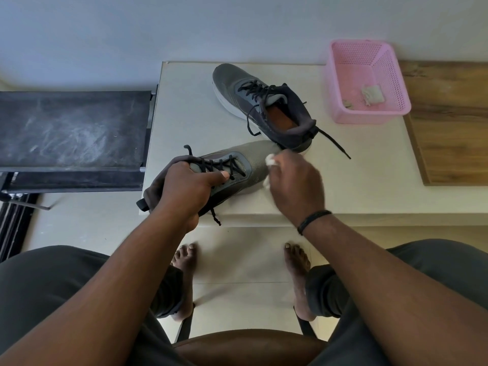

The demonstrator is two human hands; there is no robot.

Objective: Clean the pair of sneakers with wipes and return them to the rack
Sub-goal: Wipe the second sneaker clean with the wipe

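Grey mesh sneaker (237, 165) with black laces, lying across pale smooth counter (343, 175) at 6 o'clock edge, toe toward 2 o'clock. Left hand (184, 188) curled around collar and tongue, thumb along laces. Right hand (295, 180), motion-blurred, fingers closed around crumpled white wipe (270, 160) against toe; most of wipe hidden. Second sneaker (264, 104) at 12 o'clock, upright, orange insole showing, heel touching first toe. Pink perforated basket (340, 75) at 2 o'clock, holding soiled used wipes (372, 94). Dusty black fabric shelf (71, 128) at 9 o'clock.
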